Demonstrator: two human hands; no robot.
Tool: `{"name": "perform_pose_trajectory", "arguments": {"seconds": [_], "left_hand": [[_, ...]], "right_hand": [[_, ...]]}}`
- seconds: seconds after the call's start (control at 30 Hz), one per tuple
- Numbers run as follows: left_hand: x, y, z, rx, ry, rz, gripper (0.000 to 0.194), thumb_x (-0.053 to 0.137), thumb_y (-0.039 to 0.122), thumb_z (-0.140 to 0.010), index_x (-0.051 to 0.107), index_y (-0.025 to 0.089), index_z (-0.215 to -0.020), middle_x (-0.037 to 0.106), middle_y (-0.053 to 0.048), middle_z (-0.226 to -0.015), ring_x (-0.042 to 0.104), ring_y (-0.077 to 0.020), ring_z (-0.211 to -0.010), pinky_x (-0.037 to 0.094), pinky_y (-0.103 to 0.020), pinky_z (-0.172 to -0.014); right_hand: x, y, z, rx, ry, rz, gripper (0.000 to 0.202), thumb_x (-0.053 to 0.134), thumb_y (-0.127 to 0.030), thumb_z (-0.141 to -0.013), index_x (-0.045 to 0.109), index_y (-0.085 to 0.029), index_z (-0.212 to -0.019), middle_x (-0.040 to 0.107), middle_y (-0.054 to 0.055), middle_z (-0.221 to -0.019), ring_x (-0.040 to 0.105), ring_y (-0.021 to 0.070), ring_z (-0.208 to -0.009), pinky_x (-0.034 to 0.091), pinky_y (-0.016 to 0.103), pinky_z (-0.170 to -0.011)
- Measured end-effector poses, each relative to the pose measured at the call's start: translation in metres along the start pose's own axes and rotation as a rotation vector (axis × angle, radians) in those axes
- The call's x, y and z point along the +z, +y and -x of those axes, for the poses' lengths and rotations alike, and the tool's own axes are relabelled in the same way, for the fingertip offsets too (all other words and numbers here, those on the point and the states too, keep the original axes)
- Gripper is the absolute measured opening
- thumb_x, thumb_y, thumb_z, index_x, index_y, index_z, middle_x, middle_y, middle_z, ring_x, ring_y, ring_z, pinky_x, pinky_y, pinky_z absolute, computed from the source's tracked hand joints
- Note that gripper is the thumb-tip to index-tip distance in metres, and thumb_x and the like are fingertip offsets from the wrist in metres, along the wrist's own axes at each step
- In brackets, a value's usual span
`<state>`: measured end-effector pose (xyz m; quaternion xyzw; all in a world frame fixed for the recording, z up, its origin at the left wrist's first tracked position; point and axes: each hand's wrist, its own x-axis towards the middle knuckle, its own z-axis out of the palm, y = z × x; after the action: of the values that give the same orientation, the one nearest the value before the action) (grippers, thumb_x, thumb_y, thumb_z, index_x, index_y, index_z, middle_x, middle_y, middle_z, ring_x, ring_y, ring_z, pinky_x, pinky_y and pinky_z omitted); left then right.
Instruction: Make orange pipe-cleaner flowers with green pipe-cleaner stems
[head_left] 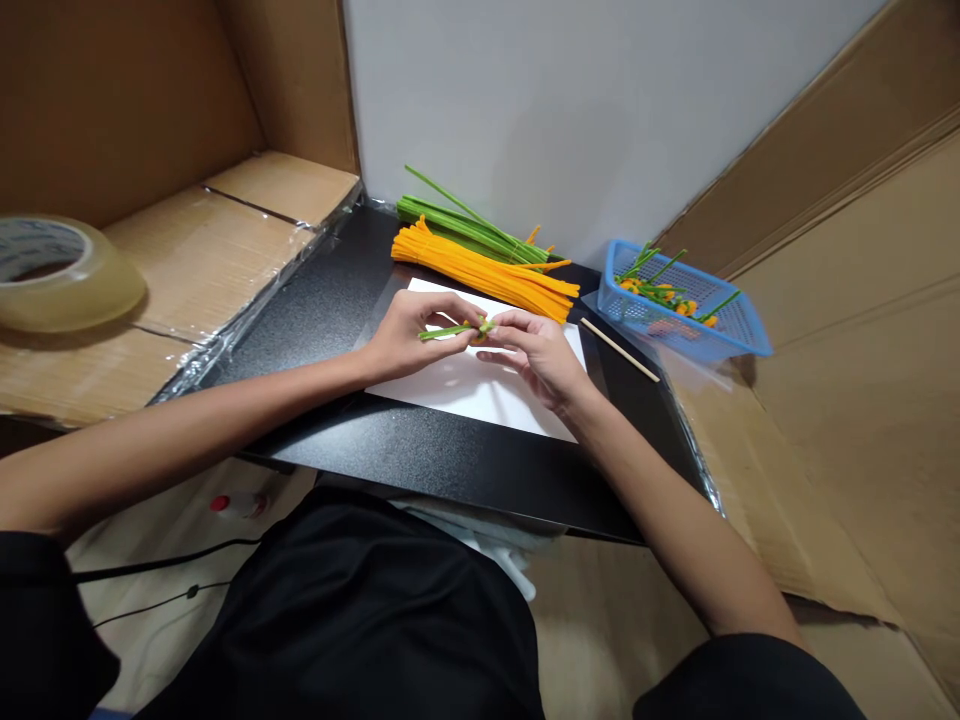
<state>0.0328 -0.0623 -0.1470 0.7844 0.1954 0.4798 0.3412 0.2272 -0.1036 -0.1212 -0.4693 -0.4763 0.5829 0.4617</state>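
Over a white sheet of paper (442, 383) my two hands meet at a small pipe cleaner flower (484, 328) with a green stem and a bit of orange. My left hand (411, 332) pinches it between thumb and fingers, the green stem pointing left across the palm side. The fingertips of my right hand (541, 352) close on the flower's head from the right. Just behind the paper lie a bundle of orange pipe cleaners (480, 268) and a bundle of green pipe cleaners (465, 228). My fingers partly hide the flower's head.
At the right, a blue plastic basket (694, 338) holds several green and orange flowers. A thin wooden stick (620, 350) lies beside it on the black table (360, 440). A large tape roll (112, 275) rests on cardboard at the left. Cardboard walls (877, 300) flank the table.
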Motion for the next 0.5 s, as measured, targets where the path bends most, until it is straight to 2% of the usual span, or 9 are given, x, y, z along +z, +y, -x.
{"name": "perform_pose_trajectory", "arguments": {"seconds": [0.07, 0.17, 0.33, 0.5], "left_hand": [[-0.002, -0.001, -0.002, 0.047, -0.053, -0.039, 0.024, 0.07, 0.024, -0.085, 0.072, 0.014, -0.106, 0.077, -0.011, -0.106, 0.075, -0.0183, -0.091, 0.063, -0.027, -0.079], [-0.008, -0.004, -0.005, 0.191, -0.14, -0.145, 0.026, 0.066, 0.019, -0.087, 0.07, 0.016, -0.113, 0.076, -0.011, -0.111, 0.074, -0.0182, -0.096, 0.062, -0.026, -0.079], [-0.017, -0.008, -0.01, 0.391, -0.188, -0.427, 0.014, 0.063, 0.023, -0.093, 0.074, 0.02, -0.101, 0.077, -0.009, -0.111, 0.074, -0.0161, -0.097, 0.059, -0.027, -0.086], [-0.021, -0.008, -0.012, 0.484, -0.214, -0.583, 0.01, 0.066, 0.026, -0.092, 0.074, 0.021, -0.096, 0.077, -0.008, -0.105, 0.073, -0.0157, -0.091, 0.057, -0.026, -0.082]], "right_hand": [[-0.002, -0.001, -0.001, -0.008, 0.035, -0.009, 0.014, 0.079, -0.026, -0.065, 0.068, -0.019, -0.071, 0.07, 0.002, -0.081, 0.067, 0.0171, -0.082, 0.056, 0.038, -0.084], [-0.007, -0.002, -0.004, -0.03, 0.062, -0.007, 0.012, 0.078, -0.024, -0.064, 0.069, -0.02, -0.069, 0.07, 0.001, -0.076, 0.066, 0.0162, -0.078, 0.056, 0.038, -0.084], [-0.009, -0.002, -0.005, -0.028, 0.056, -0.013, 0.015, 0.081, -0.026, -0.062, 0.069, -0.02, -0.069, 0.069, 0.0, -0.074, 0.065, 0.0149, -0.075, 0.057, 0.037, -0.082], [-0.007, 0.001, -0.004, -0.053, 0.036, 0.008, 0.025, 0.086, -0.032, -0.061, 0.068, -0.02, -0.073, 0.068, -0.001, -0.075, 0.066, 0.0152, -0.074, 0.058, 0.037, -0.08]]}}
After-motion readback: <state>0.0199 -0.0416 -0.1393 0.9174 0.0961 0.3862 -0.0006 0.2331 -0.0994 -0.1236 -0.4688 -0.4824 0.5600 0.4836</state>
